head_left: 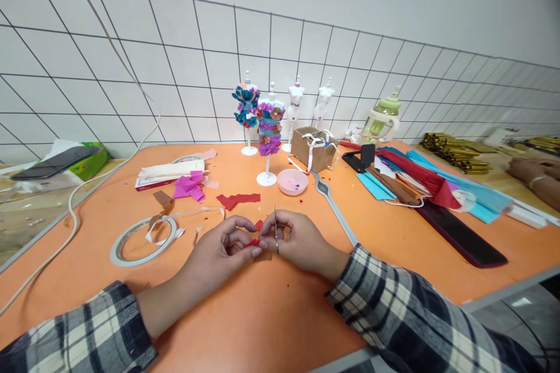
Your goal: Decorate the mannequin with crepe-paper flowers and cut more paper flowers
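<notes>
My left hand [221, 250] pinches a small piece of red crepe paper [254, 242] low over the orange table. Close against it, my right hand [300, 240] is closed on a slim metal tool that looks like tweezers [276, 233], held upright, and its fingertips meet the same red paper. A torn strip of red crepe paper [238, 199] lies just beyond both hands. Behind that stands a small white dress form [269, 128] covered in purple, blue and brown paper ruffles. A pink bowl [292, 182] with tiny bits in it sits beside its base.
A tape roll [144, 242] and magenta paper [189, 186] lie left. Behind are a teal-decorated dress form [246, 108], two white forms and a cardboard box [312, 148]. Right are a zipper [335, 207], a phone [464, 234], crepe rolls and a bottle [381, 119]. Another person's arm [536, 180] rests far right.
</notes>
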A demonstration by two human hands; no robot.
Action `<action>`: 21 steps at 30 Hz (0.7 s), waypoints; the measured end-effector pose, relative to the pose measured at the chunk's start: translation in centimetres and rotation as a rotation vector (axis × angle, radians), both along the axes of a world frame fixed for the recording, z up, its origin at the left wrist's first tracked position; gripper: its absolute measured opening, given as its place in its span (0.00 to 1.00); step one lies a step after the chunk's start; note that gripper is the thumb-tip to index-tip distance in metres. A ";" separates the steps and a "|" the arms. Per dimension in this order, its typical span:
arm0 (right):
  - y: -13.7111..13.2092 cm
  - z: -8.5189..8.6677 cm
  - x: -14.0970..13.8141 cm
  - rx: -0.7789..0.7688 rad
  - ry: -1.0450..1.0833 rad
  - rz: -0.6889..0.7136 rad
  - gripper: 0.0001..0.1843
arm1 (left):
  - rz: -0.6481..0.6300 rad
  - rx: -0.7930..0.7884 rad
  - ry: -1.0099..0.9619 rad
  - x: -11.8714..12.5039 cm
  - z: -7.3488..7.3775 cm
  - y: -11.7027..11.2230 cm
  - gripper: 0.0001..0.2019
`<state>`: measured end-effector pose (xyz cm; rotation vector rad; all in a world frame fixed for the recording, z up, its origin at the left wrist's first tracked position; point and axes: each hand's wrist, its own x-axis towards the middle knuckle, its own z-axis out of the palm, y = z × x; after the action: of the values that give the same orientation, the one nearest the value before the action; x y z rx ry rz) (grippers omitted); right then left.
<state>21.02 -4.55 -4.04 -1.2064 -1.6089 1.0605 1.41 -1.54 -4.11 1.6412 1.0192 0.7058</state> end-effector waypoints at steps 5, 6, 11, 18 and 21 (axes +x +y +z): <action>0.9 -0.1 0.5 -0.052 0.186 -0.051 0.09 | -0.011 -0.017 -0.065 -0.3 0.1 0.2 0.18; 1.1 -0.1 0.7 -0.072 0.207 -0.069 0.09 | 0.001 -0.006 -0.065 -0.3 0.1 0.2 0.18; 1.9 -0.5 1.5 -0.114 0.088 -0.200 0.06 | 0.077 0.138 0.047 -0.9 -0.1 1.1 0.17; 2.1 -1.1 3.2 -0.003 -0.406 -0.295 0.07 | 0.118 0.752 0.612 -3.5 -0.2 5.9 0.24; 2.0 -0.9 3.1 0.051 -0.379 -0.317 0.07 | 0.094 0.804 0.822 -4.3 -0.1 7.7 0.26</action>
<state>24.11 -2.56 -4.93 -1.6355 -1.6359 0.6113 -2.94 6.17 -4.16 2.7242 1.4977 0.5198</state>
